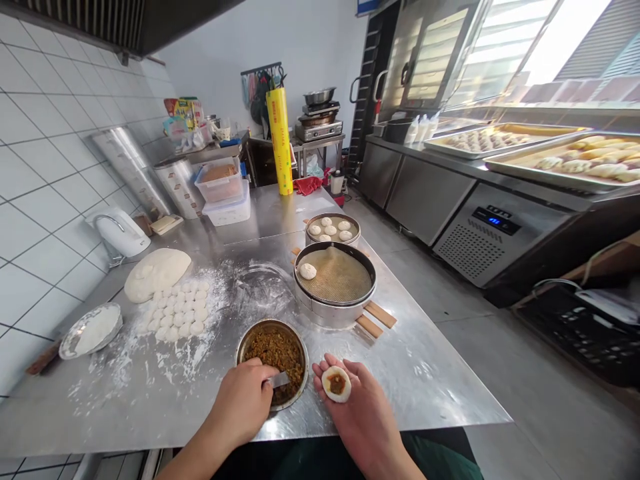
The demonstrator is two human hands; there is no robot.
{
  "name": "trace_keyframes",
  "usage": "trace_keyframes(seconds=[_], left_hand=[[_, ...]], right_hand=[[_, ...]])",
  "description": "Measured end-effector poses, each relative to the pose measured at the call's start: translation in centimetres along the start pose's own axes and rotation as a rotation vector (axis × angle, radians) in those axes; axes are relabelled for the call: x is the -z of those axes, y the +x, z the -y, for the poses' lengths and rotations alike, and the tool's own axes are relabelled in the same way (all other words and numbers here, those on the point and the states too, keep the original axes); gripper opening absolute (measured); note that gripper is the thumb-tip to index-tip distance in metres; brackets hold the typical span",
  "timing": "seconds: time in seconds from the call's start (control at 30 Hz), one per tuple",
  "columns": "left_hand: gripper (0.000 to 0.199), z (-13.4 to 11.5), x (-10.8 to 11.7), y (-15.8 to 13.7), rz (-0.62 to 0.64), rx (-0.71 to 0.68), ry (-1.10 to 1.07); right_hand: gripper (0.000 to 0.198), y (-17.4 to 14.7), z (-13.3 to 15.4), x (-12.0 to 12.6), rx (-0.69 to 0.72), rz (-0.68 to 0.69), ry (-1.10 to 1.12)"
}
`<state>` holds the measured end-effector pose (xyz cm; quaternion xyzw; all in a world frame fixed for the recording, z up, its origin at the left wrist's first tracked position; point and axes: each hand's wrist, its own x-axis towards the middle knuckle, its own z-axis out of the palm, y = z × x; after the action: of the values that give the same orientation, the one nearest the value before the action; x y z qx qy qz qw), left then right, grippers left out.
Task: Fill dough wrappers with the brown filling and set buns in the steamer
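1. Resting on the right hand (361, 403), just right of the filling bowl (305, 353), a dough round (342, 397) is showing a brown blob in its middle. Its edge is standing unclosed, so this bun is looking about half made.
2. The fingers of that hand are lying open, palm up. They are holding the round up from below, and they are not squeezing it.
3. The left hand (245, 398) is leaning over the left front edge of the bowl. Its fingers are gripping a flat metal tool (279, 380), and the tip is pointing into the bowl.
4. Inside the bowl, lots of brown filling (273, 347) is sitting, so plenty seems to be left to use.
5. Behind the bowl and a bit to its right, one white bun (308, 271) is sitting in the near pan (320, 312). It is looking all closed up.
6. Farther behind the bowl, past that pan, the far pan (354, 225) is holding six more white buns (345, 235). That is making seven that seem shaped. They are looking pale, so they are probably not cooked.
7. Behind the bowl and to its left, many small dough lumps (183, 310) are lying in flour on the surface (165, 413). No filling is showing on them, so most of the work seems to be left.
8. Past those lumps, farther from the bowl, a big dough piece (157, 273) is lying whole.
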<state>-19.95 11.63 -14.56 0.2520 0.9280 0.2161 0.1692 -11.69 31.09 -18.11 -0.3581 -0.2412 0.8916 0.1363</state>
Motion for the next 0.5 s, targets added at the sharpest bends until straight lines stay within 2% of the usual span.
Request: trace_keyframes(seconds=[0.1,0.27,0.37,0.5], left_hand=[[0.039,0.1,0.2,0.1,0.03,0.031,-0.091],[0.03,0.8,0.9,0.3,0.163,0.077,-0.316],[0.032,0.8,0.9,0.3,0.127,0.065,-0.287],[0.034,0.7,0.7,0.4,0.112,0.023,-0.232]], right_hand=[[0.04,-0.7,-0.4,-0.3,-0.086,-0.035,-0.001],[0.036,-1.0,-0.9,-0.1,-0.108,-0.018,-0.038],[0.031,-1.1,-1.3,0.1,-0.113,0.03,-0.065],[0.036,-1.5,-2.1,-0.3,-0.132,0.055,-0.065]])
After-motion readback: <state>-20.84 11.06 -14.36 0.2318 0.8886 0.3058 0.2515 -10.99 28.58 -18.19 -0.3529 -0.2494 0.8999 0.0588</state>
